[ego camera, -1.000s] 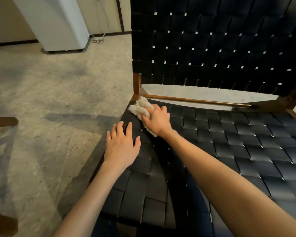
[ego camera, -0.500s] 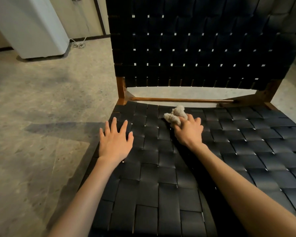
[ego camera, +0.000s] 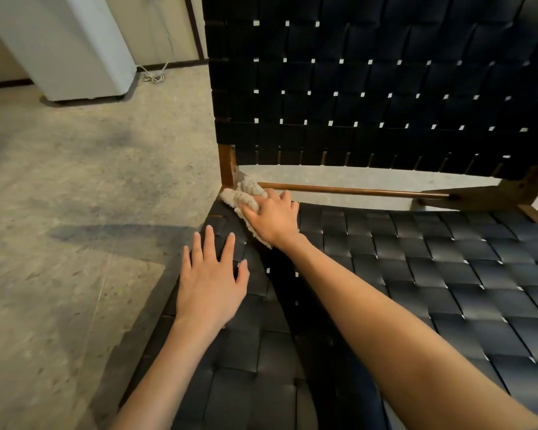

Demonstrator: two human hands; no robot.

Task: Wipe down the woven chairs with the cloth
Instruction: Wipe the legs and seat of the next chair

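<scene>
I see the right hand (ego camera: 272,217) at the back left corner of the seat of the black woven strap chair (ego camera: 416,274). Its grip is closed on the fluffy cream cloth (ego camera: 243,195), with the fingers curled over the bunched cloth and pressing it down on the straps. The cloth touches the brown wooden post (ego camera: 227,164), by the end of the thin wooden rod (ego camera: 354,191). The left hand (ego camera: 212,283) lies flat on the seat near its left edge, fingers spread, grip open and holding nothing.

Fluffy cloth (ego camera: 241,195) on chair seat (ego camera: 448,259) corner
</scene>
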